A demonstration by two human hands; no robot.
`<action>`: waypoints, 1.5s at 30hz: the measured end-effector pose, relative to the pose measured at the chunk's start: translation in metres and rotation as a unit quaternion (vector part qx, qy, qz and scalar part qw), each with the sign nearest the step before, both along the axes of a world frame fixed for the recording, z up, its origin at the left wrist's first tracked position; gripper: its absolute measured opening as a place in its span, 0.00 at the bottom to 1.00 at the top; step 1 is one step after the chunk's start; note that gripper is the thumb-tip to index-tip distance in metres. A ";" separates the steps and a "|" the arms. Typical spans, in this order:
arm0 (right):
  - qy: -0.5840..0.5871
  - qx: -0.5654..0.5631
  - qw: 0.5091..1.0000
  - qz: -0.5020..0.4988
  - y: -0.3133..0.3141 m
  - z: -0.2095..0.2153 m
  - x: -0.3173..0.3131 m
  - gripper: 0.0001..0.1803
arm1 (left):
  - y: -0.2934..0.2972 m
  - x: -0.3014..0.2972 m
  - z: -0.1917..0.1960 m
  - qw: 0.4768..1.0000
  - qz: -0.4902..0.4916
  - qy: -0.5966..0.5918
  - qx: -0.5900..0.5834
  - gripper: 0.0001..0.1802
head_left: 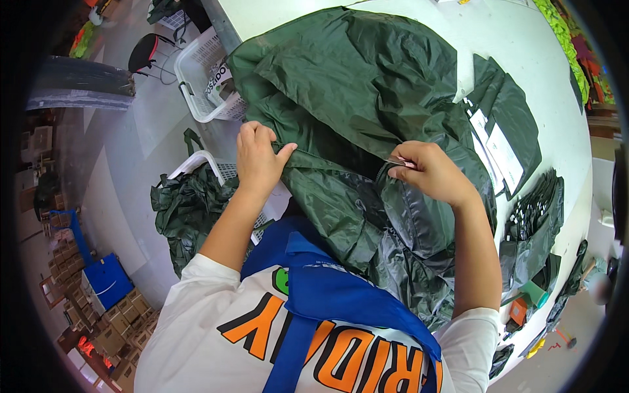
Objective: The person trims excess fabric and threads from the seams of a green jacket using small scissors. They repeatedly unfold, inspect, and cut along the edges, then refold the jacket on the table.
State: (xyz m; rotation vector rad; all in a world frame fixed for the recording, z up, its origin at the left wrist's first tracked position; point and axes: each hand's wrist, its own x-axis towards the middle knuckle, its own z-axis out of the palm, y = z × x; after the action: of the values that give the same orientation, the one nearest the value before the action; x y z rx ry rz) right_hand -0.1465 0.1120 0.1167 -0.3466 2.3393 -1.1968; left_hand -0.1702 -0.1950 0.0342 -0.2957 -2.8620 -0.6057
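Note:
A large dark green garment or cover of thin, shiny fabric (367, 65) lies spread and crumpled over the table edge and down against my body. My left hand (257, 154) is closed on the fabric's edge at the left, thumb stretched along it. At the right, my right hand (432, 173) is closed around small metal thread snips (401, 162), only partly visible between its fingers. Their tip lies close to a seam beside a dark opening in the fabric. Folds under the right hand hide part of that seam.
On the white table (517, 85), a folded green piece (514, 118) with white paper tags (504, 157) lies right, near a dark stack (534, 209). White plastic baskets (196, 82) stand left; green fabric (190, 209) spills over one. A stool (145, 52) stands beyond.

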 end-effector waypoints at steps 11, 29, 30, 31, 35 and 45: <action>0.013 -0.037 0.998 0.048 -0.056 -0.109 0.012 0.13 | -0.017 0.005 -0.053 0.997 0.003 -0.047 0.058 0.17; -0.005 0.077 0.997 0.029 -0.069 -0.113 0.023 0.12 | -0.030 0.002 -0.066 0.996 0.003 -0.090 0.030 0.10; -0.001 0.077 0.997 0.025 -0.069 -0.111 0.024 0.12 | -0.033 0.000 -0.059 0.999 0.001 -0.043 0.016 0.09; -0.004 0.069 0.997 0.025 -0.068 -0.107 0.026 0.11 | -0.035 -0.003 -0.051 1.000 -0.002 0.004 0.002 0.09; 0.002 0.009 0.999 0.041 -0.065 -0.066 0.034 0.10 | -0.029 -0.011 0.000 0.983 -0.034 -0.039 0.179 0.05; 0.013 -0.237 0.932 -0.275 0.005 0.060 0.066 0.05 | 0.089 0.007 0.109 0.869 -0.377 0.038 0.317 0.06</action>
State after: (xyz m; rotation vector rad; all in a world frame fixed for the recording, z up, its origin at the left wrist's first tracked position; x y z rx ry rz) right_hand -0.0806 0.1172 0.1768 0.1638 2.2089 -2.0412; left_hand -0.1628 -0.1058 0.1430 -1.2826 -2.2015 -1.5538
